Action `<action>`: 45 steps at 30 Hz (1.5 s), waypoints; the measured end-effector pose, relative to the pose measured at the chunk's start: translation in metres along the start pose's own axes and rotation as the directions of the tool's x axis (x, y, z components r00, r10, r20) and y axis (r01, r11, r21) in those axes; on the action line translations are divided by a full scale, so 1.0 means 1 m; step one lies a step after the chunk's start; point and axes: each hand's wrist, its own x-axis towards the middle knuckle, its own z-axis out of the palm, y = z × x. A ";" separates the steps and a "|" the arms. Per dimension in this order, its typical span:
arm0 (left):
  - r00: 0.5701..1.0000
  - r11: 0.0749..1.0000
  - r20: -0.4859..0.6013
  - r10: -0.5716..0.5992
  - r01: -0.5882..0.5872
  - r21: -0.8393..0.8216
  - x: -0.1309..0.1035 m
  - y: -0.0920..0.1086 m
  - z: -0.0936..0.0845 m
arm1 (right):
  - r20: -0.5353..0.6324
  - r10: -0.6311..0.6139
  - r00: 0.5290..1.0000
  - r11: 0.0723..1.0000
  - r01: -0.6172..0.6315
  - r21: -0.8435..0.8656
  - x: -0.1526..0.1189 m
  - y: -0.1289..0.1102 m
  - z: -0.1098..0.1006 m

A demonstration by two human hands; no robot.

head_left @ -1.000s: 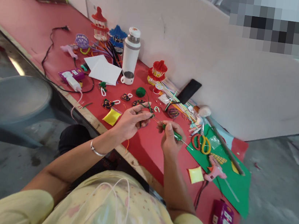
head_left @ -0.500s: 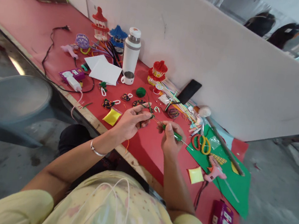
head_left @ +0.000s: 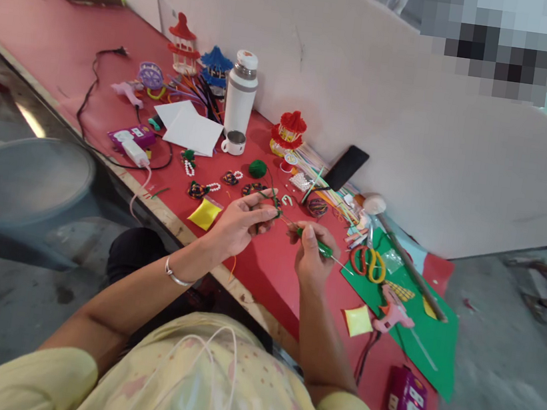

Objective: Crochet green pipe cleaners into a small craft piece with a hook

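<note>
Red table [head_left: 54, 35]: runs out of frame to the left of the white bottle [head_left: 240, 103], the reference for all places; its end there cannot be inspected. White panel [head_left: 344, 86]: stands behind the bottle, upper part cut off. Grey stool [head_left: 30, 173]: left of the bottle and nearer the person, cropped by the picture's edge. Green sheet [head_left: 441, 351]: well right of the bottle, partly covered by a long rod [head_left: 414, 264], scissors [head_left: 372, 265] and a pink glue gun [head_left: 393, 313].

Right hand [head_left: 315, 254]: right of the bottle and nearer the person; fingers clamped round a tool [head_left: 324, 249]. Left hand [head_left: 245, 223]: in front of the bottle, slightly right; thumb and fingertips pinched together on a green yarn piece [head_left: 278, 212]. Black phone [head_left: 347, 168]: right of the bottle, tilted; its support is hard to make out.

Tool: right of the bottle, green handle partly hidden by fingers; the thin tip towards the left hand is too small to read. Yarn ball [head_left: 257, 168]: in front of the bottle, just right. Green yarn piece: right of the bottle, nearer the person, largely concealed by fingertips; stitches indistinct.
</note>
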 end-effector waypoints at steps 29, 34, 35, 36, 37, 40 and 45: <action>0.999 0.997 0.031 0.029 -0.031 0.066 -0.004 0.001 0.003 | 0.194 -0.244 0.950 0.908 0.294 -0.299 -0.002 0.001 -0.005; 0.998 0.995 0.045 0.036 -0.040 0.087 -0.008 0.001 0.005 | 0.443 -0.600 0.666 0.517 0.745 -0.421 0.005 0.003 -0.011; 0.998 0.995 0.046 0.036 -0.040 0.087 -0.008 0.000 0.005 | 0.462 -0.615 0.639 0.485 0.768 -0.417 0.006 0.005 -0.011; 0.998 0.995 0.048 0.036 -0.040 0.089 -0.008 0.000 0.005 | 0.471 -0.617 0.631 0.477 0.776 -0.413 0.006 0.006 -0.011; 0.998 0.995 0.050 0.035 -0.040 0.095 -0.008 0.000 0.005 | 0.469 -0.618 0.631 0.481 0.775 -0.409 0.006 0.007 -0.011; 0.998 0.992 0.055 0.027 -0.034 0.123 -0.008 0.001 0.005 | 0.424 -0.627 0.653 0.528 0.757 -0.384 0.005 0.009 -0.008; 0.996 0.971 0.071 0.053 -0.068 0.228 -0.007 0.003 0.005 | 0.330 -0.462 0.823 0.807 0.545 -0.230 0.007 0.003 -0.008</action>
